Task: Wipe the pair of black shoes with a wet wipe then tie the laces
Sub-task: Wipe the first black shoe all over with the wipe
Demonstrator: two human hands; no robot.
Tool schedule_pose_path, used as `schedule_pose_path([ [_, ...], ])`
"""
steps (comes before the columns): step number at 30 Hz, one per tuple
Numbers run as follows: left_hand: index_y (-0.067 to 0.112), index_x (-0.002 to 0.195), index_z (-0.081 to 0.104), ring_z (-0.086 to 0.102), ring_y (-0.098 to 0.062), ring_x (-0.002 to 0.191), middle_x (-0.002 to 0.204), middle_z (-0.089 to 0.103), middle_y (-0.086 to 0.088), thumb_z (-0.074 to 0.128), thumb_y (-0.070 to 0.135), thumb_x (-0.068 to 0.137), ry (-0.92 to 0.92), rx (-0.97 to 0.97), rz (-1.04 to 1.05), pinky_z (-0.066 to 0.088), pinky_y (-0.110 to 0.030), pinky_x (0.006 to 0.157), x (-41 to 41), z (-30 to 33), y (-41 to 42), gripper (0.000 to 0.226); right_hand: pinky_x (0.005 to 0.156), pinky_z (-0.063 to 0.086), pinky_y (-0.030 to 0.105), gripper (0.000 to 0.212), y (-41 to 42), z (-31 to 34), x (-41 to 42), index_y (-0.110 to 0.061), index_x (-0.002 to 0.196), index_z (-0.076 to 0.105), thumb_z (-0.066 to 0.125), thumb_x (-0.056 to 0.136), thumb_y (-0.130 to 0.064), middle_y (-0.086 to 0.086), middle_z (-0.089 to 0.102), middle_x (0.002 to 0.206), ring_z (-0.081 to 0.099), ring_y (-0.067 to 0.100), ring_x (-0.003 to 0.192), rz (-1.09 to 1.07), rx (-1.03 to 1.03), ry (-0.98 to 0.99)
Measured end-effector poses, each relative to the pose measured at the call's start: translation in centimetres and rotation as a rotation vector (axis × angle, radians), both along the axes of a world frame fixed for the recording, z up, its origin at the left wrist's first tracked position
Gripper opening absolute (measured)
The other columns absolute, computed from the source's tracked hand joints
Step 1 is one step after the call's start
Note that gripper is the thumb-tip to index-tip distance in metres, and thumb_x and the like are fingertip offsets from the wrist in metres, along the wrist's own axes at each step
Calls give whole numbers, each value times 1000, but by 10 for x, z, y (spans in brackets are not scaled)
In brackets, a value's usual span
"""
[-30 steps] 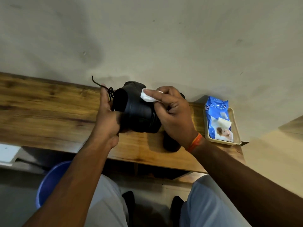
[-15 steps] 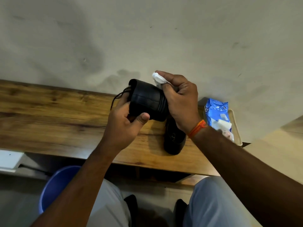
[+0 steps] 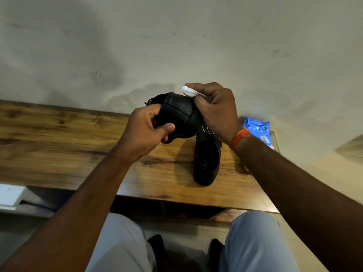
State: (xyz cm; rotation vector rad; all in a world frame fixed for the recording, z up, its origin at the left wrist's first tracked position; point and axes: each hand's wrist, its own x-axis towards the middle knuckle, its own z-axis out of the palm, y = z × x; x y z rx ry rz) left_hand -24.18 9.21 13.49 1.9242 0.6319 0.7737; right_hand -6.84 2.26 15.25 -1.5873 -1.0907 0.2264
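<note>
Above the wooden worktop [image 3: 59,138], in the head view, the left hand [image 3: 146,132] grips a black shoe [image 3: 179,116] and holds it clear of the wood, its thumb curled across the near side and its fingers wrapped round the far side. A bit of black lace [image 3: 150,101] shows at the shoe's upper left end. The right hand [image 3: 216,110] is curled round a bunched white wet wipe [image 3: 188,91], which sticks out from between the thumb and forefinger at the upper right edge of the held shoe; whether the wipe touches the leather there I cannot tell. An orange band [image 3: 238,138] sits on the right wrist.

The second black shoe [image 3: 206,163] lies on the worktop just below the right hand, lengthwise toward the person, with pale stitching along its upper and its heel near the front edge of the wood. To the right, partly hidden by the right forearm, a blue wipe packet [image 3: 257,130] rests in a pale tray [image 3: 276,138] near the worktop's right end. A stained grey wall [image 3: 176,46] rises behind the worktop. Below the front edge the person's knees in light trousers [image 3: 255,242] are seen, with dark footwear between them on the floor.
</note>
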Motion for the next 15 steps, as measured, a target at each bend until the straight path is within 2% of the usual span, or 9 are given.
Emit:
schedule_pose_path([
  [1, 13, 108, 68, 67, -6, 69, 87, 71, 4, 71, 0, 83, 10, 54, 11, 55, -27, 61, 0, -1, 0, 29, 90, 54, 29, 32, 0, 0, 0, -22, 104, 76, 58, 85, -4, -3, 71, 104, 66, 6, 100, 0, -2, -3],
  [3, 12, 107, 71, 69, -11, 86, 92, 73, 2, 73, 18, 80, 52, 206, 35, 59, -38, 73, -2, 0, 0, 28, 91, 53, 28, 33, -1, 1, 2, -22, 104, 76, 58, 85, -2, -5, 71, 103, 66, 4, 100, 8, -10, -15],
  [5, 12, 101, 72, 67, -18, 83, 87, 72, -2, 68, 38, 76, 112, 315, 78, 57, -41, 71, -1, 1, 0, 36, 93, 53, 30, 33, -2, 1, 4, -21, 105, 75, 58, 84, -1, -6, 72, 103, 66, 4, 100, 32, -19, -35],
  [7, 11, 99, 71, 63, -22, 78, 84, 68, -7, 63, 46, 76, 151, 368, 121, 54, -41, 67, 1, 3, 1, 43, 94, 53, 33, 33, -2, 0, 6, -21, 106, 75, 59, 84, -2, -5, 73, 105, 66, 6, 102, 50, -25, -66],
  [11, 3, 107, 64, 68, -22, 84, 89, 71, -10, 59, 35, 90, -14, 198, 54, 56, -46, 73, 5, 1, -1, 36, 95, 52, 32, 35, -2, 1, 7, -19, 109, 74, 59, 84, -1, -3, 72, 106, 65, 7, 104, 48, -14, -177],
  [15, 2, 108, 59, 67, -25, 90, 96, 69, -14, 54, 37, 95, -99, 45, 111, 54, -50, 80, 9, -4, -5, 38, 93, 48, 21, 38, -8, 1, -1, -14, 112, 73, 57, 83, 3, 3, 70, 106, 63, 13, 103, 51, 43, -418],
])
